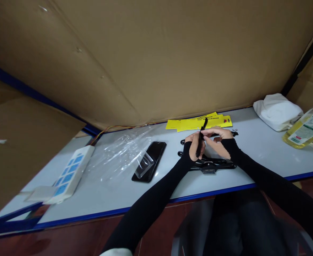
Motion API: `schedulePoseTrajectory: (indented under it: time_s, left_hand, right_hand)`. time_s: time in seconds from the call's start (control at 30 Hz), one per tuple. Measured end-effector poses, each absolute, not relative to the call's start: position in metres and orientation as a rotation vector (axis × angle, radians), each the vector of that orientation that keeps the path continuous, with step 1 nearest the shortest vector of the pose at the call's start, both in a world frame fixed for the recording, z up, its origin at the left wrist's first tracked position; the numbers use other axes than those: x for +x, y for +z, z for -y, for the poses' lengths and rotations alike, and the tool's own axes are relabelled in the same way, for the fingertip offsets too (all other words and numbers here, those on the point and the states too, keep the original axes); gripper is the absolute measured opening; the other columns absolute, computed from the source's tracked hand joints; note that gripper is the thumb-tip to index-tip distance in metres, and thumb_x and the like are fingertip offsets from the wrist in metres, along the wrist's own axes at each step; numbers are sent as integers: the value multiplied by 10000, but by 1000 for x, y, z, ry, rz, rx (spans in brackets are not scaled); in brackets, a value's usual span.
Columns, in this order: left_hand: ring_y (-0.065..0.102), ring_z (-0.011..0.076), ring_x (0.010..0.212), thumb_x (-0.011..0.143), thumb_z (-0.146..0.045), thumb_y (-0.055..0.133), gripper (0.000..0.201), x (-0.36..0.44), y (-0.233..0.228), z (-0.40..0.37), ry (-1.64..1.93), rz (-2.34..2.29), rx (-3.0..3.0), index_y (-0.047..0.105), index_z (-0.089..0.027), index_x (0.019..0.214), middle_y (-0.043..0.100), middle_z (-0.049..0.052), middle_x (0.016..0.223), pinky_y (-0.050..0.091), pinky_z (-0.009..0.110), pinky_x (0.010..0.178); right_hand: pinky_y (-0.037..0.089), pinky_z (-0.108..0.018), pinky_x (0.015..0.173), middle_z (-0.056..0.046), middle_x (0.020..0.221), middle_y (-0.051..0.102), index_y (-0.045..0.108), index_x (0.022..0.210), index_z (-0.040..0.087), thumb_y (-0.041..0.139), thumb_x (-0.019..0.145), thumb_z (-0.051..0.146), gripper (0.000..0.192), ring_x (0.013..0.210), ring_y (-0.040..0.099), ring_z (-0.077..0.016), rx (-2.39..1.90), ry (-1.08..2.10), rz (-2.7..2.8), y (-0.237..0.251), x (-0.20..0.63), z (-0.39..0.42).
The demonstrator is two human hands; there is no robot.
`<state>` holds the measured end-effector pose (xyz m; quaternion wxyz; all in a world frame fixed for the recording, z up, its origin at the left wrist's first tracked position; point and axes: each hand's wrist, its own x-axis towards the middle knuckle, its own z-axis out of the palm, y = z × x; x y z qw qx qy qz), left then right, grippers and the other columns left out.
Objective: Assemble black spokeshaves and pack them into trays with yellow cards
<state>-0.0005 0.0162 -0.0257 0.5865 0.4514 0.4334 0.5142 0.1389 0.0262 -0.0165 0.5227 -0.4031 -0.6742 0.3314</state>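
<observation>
At the near edge of the worktop [113, 199], both sleeved arms reach in toward the middle. The left hand [195, 146] has its grip closed on a thin black tool [201, 138], held nearly upright with its tip tilted away; the right hand [218, 140] meets it, fingertips pinching the same tool near its upper part, so both grips are closed on it. Just under the hands lie black tools [206, 164] flat on the worktop. To the left a phone [149, 161] lies flat with a clear plastic piece [144, 166] on it, beside a crumpled clear bag [121, 149]; I cannot tell if anything is in it. Further left sits a white power strip [69, 174]. Beyond the hands lie yellow cards [196, 123]. Far right, a bottle [304, 129] holds yellow liquid, next to a white cloth [276, 110]. Cardboard [156, 53] walls the back.
</observation>
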Motion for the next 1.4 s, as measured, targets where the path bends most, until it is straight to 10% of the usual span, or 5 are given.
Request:
schedulePoseTrajectory:
  time_s: [0.43,0.6,0.87,1.4]
  left_hand:
    - [537,186,311,888,-651,647,482,-2,-21,-20,1101,-925,930,583,-174,888,584,-9,461,391,271,352]
    - [538,200,291,897,-632,609,485,0,-28,-20,1128,-880,1026,583,-160,1004,610,-15,467,370,269,334]
    - [510,190,279,940,-824,432,726,-1,-28,-18,1086,-839,1065,652,-133,902,529,13,375,367,269,341]
    - [388,120,235,945,-844,424,723,4,-22,-13,1183,-960,988,622,-156,852,490,-29,414,182,241,292]
  right_hand:
    - [553,-276,520,-93,1036,637,792,1038,230,891,778,423,338,858,645,-206,-949,597,1647,-18,145,-29]
    - [524,-287,590,-72,982,689,837,884,254,799,867,253,42,809,589,-183,-1016,530,1822,-14,151,-29]
    - [540,-310,670,-100,1115,690,829,1141,292,693,873,122,345,1081,518,-280,-964,494,1958,-7,157,-25]
    - [540,-366,752,-92,1089,701,738,772,229,763,764,174,60,1048,543,-280,-937,474,2018,-1,165,-26]
